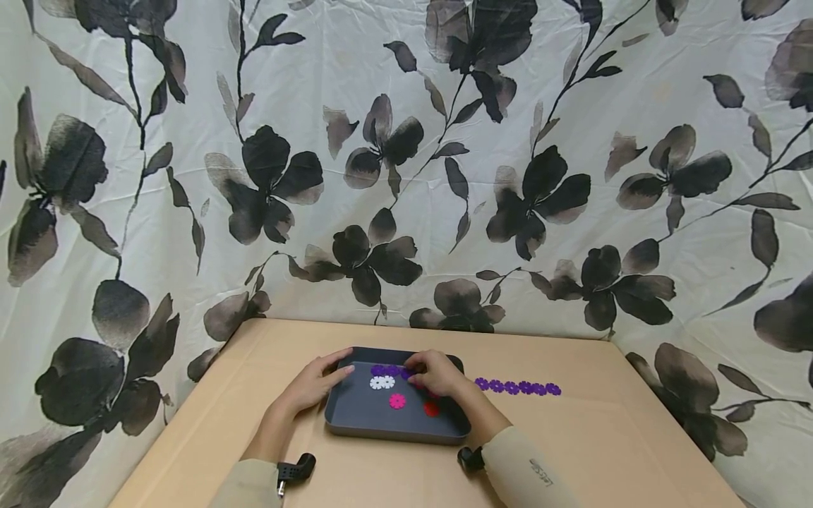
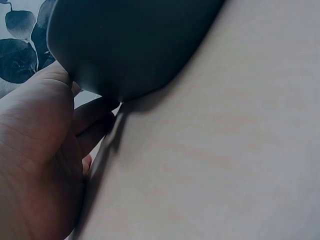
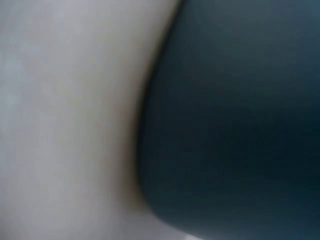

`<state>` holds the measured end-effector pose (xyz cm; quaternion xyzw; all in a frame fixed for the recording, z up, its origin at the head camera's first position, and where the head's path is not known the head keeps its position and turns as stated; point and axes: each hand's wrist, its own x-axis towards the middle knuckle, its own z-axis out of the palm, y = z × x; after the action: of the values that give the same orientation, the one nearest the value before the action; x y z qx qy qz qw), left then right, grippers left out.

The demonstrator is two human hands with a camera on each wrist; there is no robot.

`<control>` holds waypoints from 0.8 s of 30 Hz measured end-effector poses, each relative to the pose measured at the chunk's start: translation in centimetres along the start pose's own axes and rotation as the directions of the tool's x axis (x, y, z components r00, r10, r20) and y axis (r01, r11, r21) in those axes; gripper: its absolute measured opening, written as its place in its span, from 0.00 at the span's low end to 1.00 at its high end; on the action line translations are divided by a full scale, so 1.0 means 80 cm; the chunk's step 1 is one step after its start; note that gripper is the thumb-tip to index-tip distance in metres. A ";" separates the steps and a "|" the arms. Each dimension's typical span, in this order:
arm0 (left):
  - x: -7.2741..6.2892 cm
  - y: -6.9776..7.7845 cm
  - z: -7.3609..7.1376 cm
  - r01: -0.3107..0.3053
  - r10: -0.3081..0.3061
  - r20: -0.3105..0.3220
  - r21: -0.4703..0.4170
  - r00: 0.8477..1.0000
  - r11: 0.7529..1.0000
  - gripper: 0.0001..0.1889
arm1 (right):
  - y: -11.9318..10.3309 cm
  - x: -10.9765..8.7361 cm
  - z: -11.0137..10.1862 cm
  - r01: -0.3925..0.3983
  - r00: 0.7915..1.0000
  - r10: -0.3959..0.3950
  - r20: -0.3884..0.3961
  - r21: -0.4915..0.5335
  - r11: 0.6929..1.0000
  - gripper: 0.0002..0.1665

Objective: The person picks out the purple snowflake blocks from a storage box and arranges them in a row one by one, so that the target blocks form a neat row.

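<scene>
A dark grey rectangular tray (image 1: 406, 432) lies on the table. My left hand (image 1: 309, 386) grips its left side, thumb over the rim and the other fingers along the outside; the left wrist view shows this hand (image 2: 40, 140) against the tray's corner (image 2: 135, 45). Inside the tray, my right hand (image 1: 438, 374) pinches a purple flower-shaped piece (image 1: 405, 373) at the end of a short row of purple flower pieces (image 1: 385, 370). White flower pieces (image 1: 382, 382), a pink one (image 1: 396, 401) and a red one (image 1: 431, 408) lie nearby. Right fingers partly hide further red pieces.
A row of several purple flower pieces (image 1: 517, 387) lies on the table (image 1: 571, 437) to the right of the tray. Behind the table hangs a white cloth (image 1: 305, 282) with dark flowers. The right wrist view holds mostly the tray's outer wall (image 3: 230, 120).
</scene>
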<state>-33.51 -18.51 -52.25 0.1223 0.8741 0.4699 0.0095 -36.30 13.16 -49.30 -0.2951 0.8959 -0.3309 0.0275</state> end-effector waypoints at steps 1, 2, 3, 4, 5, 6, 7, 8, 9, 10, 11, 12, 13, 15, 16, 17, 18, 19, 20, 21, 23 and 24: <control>0.000 0.000 0.000 0.004 -0.004 -0.001 0.000 1.000 1.000 0.34 | 0.000 0.000 0.001 -0.003 1.000 0.003 -0.004 -0.007 1.000 0.14; -0.001 0.000 0.000 0.003 -0.003 -0.001 0.000 1.000 1.000 0.34 | 0.000 0.001 0.002 -0.008 1.000 0.008 -0.008 -0.014 1.000 0.13; -0.001 0.000 0.000 0.001 -0.001 0.001 0.000 1.000 1.000 0.34 | 0.000 0.001 0.003 -0.014 1.000 0.014 -0.011 -0.020 1.000 0.12; -0.001 0.000 0.000 0.003 -0.003 0.002 -0.002 1.000 1.000 0.34 | 0.000 0.001 0.004 -0.020 1.000 0.020 -0.012 -0.027 0.999 0.12; -0.001 0.000 0.000 0.004 -0.004 0.003 -0.008 1.000 1.000 0.34 | 0.000 0.001 0.005 -0.027 1.000 0.026 -0.013 -0.033 0.999 0.11; -0.001 0.000 -0.001 0.002 -0.002 0.004 -0.009 1.000 1.000 0.34 | 0.000 0.001 0.006 -0.033 0.999 0.032 -0.014 -0.039 0.999 0.11; -0.001 0.000 -0.001 -0.001 0.001 0.004 -0.009 1.000 1.000 0.34 | 0.000 0.001 0.007 -0.036 0.999 0.035 -0.014 -0.040 0.999 0.10; -0.001 0.000 -0.001 -0.006 0.006 0.004 -0.008 1.000 1.000 0.34 | 0.000 0.001 0.007 -0.037 0.999 0.036 -0.014 -0.038 0.999 0.10; -0.001 0.001 -0.001 -0.009 0.009 0.003 -0.007 1.000 1.000 0.34 | 0.000 0.001 0.007 -0.037 0.999 0.036 -0.015 -0.037 0.999 0.09; 0.000 0.001 -0.001 -0.008 0.008 0.002 -0.006 1.000 1.000 0.33 | 0.000 0.001 0.007 -0.038 0.999 0.038 -0.015 -0.032 0.999 0.09; 0.000 0.001 -0.001 -0.007 0.007 0.002 -0.007 1.000 1.000 0.33 | 0.000 0.000 0.007 -0.038 0.999 0.038 -0.016 -0.028 0.999 0.08; 0.000 0.002 -0.002 -0.004 0.004 0.000 -0.008 1.000 1.000 0.33 | 0.000 0.000 0.007 -0.042 0.999 0.041 -0.016 -0.024 0.999 0.08; 0.000 0.002 -0.002 -0.006 0.006 0.000 -0.005 1.000 1.000 0.33 | 0.000 0.000 0.007 -0.040 0.999 0.040 -0.015 -0.017 0.999 0.08; 0.000 0.002 -0.002 -0.007 0.007 0.001 0.001 1.000 1.000 0.33 | 0.000 0.000 0.006 -0.044 0.999 0.044 -0.015 -0.013 0.999 0.08; 0.000 0.002 -0.002 -0.005 0.005 0.002 0.000 1.000 1.000 0.33 | 0.000 -0.001 0.006 -0.048 0.999 0.048 -0.014 -0.010 0.999 0.08; 0.000 0.002 -0.002 -0.004 0.004 0.003 0.001 1.000 1.000 0.33 | 0.001 -0.001 0.006 -0.047 0.999 0.047 -0.015 -0.011 0.999 0.08; 0.000 0.002 -0.002 -0.005 0.005 0.004 0.003 1.000 1.000 0.33 | 0.001 -0.001 0.006 -0.049 0.999 0.049 -0.014 -0.010 0.999 0.08; 0.000 0.002 -0.002 -0.008 0.008 0.004 0.007 1.000 1.000 0.33 | 0.002 -0.001 0.006 -0.048 0.999 0.047 -0.016 -0.007 0.999 0.08; 0.000 0.002 -0.002 -0.004 0.004 0.005 0.005 1.000 1.000 0.33 | 0.002 -0.001 0.006 -0.050 0.999 0.050 -0.017 -0.003 0.999 0.09; 0.000 0.002 -0.002 0.001 -0.001 0.005 0.000 1.000 1.000 0.33 | 0.002 -0.001 0.006 -0.048 0.999 0.048 -0.020 0.004 0.999 0.09; 0.000 0.002 -0.001 0.002 -0.002 0.004 -0.007 1.000 1.000 0.33 | 0.003 -0.001 0.006 -0.051 0.998 0.052 -0.025 0.024 0.998 0.09; 0.000 0.002 -0.001 -0.001 0.001 0.003 -0.008 1.000 1.000 0.33 | 0.003 -0.002 0.005 -0.057 0.998 0.058 -0.027 0.040 0.998 0.09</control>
<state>-33.47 -18.50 -52.03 0.1235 0.8721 0.4733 0.0112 -36.21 13.13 -49.80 -0.2641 0.8977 -0.3513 0.0303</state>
